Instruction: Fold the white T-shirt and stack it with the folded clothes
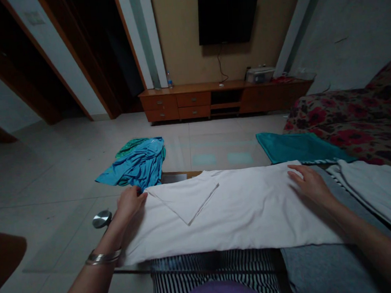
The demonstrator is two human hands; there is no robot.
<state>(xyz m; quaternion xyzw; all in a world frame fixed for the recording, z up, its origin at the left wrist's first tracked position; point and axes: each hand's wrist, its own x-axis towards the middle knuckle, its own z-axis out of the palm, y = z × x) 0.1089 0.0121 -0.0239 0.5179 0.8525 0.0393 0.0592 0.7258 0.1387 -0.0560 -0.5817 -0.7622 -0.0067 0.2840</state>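
Pale floor tiles (52,154) stretched out before you, with a flowered sofa (353,114) off to the right. A wooden cabinet (193,99) stood along the far wall, a dark television (228,16) mounted above it. You sat close to a glass bench (68,255), your striped trousers (162,281) showing below its near edge. A white shirt (242,215) lay spread across the bench in front of you, its left part bearing a folded flap whose V pointed your way. At right, the shirt's end overlapped a grey cloth (315,268), with a white cloth (377,190) beside it and a teal cloth (294,147) beyond. Blue clothes (138,160) lay bunched past the shirt's far left corner. A clear box (260,74) sat atop the cabinet. Your left hand (130,202) pinched the shirt's far left corner, its fingers closed on the fabric; your right hand (308,182) was at the far right corner, its fingers parted and gripping nothing. Bangles (103,257) circled your left wrist, near a round metal disc (101,219). Farther off, a small bottle (169,80) stood on the cabinet.
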